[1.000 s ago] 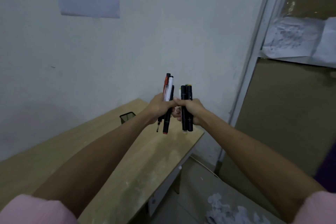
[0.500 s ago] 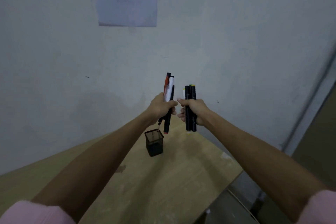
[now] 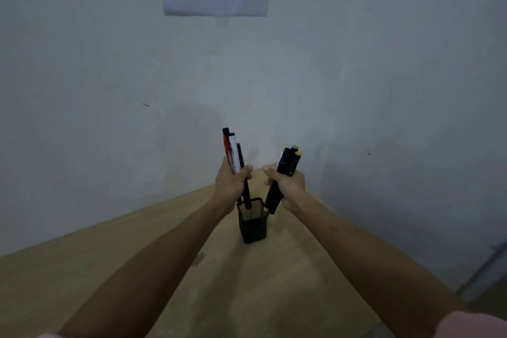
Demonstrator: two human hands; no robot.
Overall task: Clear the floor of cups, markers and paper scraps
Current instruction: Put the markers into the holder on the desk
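Both hands have dropped toward the black mesh pen pot (image 3: 253, 223) on the worktop (image 3: 247, 282) and parted; the left hand (image 3: 230, 182) grips a red, white and dark bundle of markers (image 3: 232, 152), tips just inside the rim, while the right hand (image 3: 288, 186) grips black markers (image 3: 286, 163) tilted at the pot's right edge. Best to lower one bundle straight in and release before feeding the other, lest they jam or tip the light pot.

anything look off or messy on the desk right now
Nothing stands out. The black mesh pen holder stands upright on the wooden desk. The only blemish is a small dark stain on the desk left of the holder. Both hands grip markers above it.
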